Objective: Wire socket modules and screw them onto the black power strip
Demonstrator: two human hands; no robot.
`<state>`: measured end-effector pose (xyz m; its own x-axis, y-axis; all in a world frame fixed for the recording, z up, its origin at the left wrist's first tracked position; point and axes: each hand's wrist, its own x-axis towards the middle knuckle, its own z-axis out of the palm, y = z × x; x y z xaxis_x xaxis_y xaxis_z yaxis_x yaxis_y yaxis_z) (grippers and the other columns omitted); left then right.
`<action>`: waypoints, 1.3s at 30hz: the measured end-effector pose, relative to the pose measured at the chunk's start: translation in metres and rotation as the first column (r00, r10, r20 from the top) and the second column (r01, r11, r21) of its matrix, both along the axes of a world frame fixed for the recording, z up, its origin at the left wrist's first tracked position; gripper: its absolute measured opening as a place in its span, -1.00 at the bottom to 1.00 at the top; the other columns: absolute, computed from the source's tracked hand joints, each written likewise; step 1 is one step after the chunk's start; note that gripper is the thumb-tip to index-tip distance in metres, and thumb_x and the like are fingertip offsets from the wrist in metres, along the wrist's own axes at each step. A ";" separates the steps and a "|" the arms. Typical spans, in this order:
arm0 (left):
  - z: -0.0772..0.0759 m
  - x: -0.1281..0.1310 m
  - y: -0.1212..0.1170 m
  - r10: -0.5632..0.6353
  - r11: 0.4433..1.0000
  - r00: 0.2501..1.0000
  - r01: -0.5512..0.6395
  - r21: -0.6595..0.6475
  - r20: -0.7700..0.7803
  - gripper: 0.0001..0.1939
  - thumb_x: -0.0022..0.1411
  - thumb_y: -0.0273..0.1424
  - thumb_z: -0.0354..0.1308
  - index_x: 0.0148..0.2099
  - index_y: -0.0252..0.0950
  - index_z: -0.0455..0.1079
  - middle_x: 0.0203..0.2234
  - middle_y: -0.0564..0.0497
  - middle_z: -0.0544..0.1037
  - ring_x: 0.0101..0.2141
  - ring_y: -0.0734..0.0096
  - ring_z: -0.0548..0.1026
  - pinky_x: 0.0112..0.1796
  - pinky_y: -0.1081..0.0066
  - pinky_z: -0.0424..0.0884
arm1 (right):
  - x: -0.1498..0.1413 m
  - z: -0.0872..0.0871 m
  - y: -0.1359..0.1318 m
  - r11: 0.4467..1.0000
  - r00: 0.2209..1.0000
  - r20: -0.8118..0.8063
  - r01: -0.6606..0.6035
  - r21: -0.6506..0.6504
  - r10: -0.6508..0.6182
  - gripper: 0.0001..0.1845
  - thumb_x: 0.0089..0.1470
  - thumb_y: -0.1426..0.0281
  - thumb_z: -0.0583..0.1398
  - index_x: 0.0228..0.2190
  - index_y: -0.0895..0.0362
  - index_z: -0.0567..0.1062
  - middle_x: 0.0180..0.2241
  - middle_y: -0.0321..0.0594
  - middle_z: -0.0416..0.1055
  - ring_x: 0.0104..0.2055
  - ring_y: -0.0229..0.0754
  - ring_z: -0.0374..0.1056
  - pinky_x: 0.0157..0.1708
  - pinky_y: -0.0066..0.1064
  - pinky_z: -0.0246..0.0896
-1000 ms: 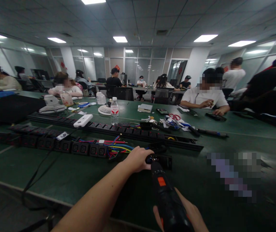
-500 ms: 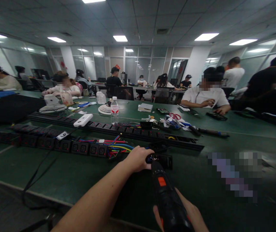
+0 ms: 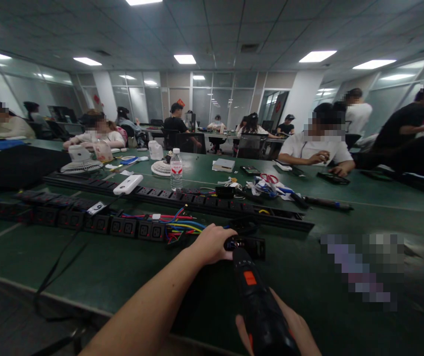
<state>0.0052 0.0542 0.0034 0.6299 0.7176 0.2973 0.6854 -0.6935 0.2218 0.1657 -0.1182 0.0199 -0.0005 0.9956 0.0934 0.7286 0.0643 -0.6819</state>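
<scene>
My right hand (image 3: pixel 296 324) is wrapped round a black cordless drill (image 3: pixel 261 306) with an orange patch. The drill's nose points away from me and meets a small black housing (image 3: pixel 259 247). My left hand (image 3: pixel 212 244) grips the left end of that housing, with its fingers curled over it and partly hidden. Just left of this hand, red, blue and yellow-green wires (image 3: pixel 185 225) come out of a row of black power sockets (image 3: pixel 122 227). Where the drill's tip touches is too dark to make out.
Behind the hands a long black socket strip (image 3: pixel 182 198) lies across the green table (image 3: pixel 122 277). A water bottle (image 3: pixel 176 170), a white power bank (image 3: pixel 128 184) and red-handled scissors (image 3: pixel 268 179) are farther back. A co-worker (image 3: pixel 319 143) sits opposite at the right.
My hands, the drill and the black housing stay almost where they were. At the far right, a person in dark clothing has leaned and shifted an arm.
</scene>
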 end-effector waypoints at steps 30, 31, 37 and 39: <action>0.001 0.000 -0.002 -0.001 1.000 1.000 0.001 0.011 0.007 -0.53 0.15 -0.17 0.20 0.09 -0.17 0.33 -0.13 -0.01 0.57 -0.14 0.19 0.51 -0.07 0.27 0.30 | -0.009 0.018 -0.004 0.998 0.996 -0.069 -0.051 -0.024 0.049 -0.57 -0.33 0.56 0.14 -0.30 0.04 0.33 -0.48 -0.30 0.51 -0.49 -0.14 0.45 -0.51 -0.44 0.26; 0.000 0.000 -0.002 0.001 1.000 1.000 -0.002 0.012 0.007 -0.53 0.15 -0.17 0.20 0.09 -0.16 0.33 -0.14 -0.01 0.57 -0.14 0.19 0.51 -0.07 0.27 0.30 | -0.009 0.018 -0.004 0.998 0.996 -0.079 -0.054 -0.035 0.051 -0.56 -0.33 0.56 0.14 -0.29 0.04 0.33 -0.48 -0.31 0.51 -0.48 -0.14 0.45 -0.51 -0.44 0.26; -0.001 0.000 -0.001 0.022 1.000 1.000 -0.022 -0.002 -0.009 -0.51 0.13 -0.15 0.22 0.09 -0.14 0.33 -0.15 -0.02 0.56 -0.13 0.19 0.50 -0.04 0.26 0.30 | -0.008 0.018 -0.004 0.995 0.993 -0.069 -0.097 -0.019 0.095 -0.51 -0.33 0.56 0.18 -0.25 0.04 0.31 -0.49 -0.33 0.47 -0.51 -0.17 0.41 -0.52 -0.47 0.25; 0.001 0.001 -0.002 0.021 1.000 1.000 -0.021 -0.004 -0.012 -0.52 0.13 -0.16 0.22 0.09 -0.15 0.34 -0.15 -0.02 0.56 -0.12 0.19 0.50 -0.03 0.25 0.29 | -0.007 0.017 -0.004 0.996 0.996 -0.042 -0.085 -0.025 0.084 -0.50 -0.34 0.56 0.18 -0.24 0.03 0.31 -0.49 -0.33 0.47 -0.50 -0.16 0.42 -0.51 -0.46 0.25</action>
<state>0.0058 0.0524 0.0040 0.6181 0.7318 0.2870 0.7022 -0.6782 0.2167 0.1584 -0.1218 0.0372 -0.0817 0.9943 0.0688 0.6928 0.1063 -0.7133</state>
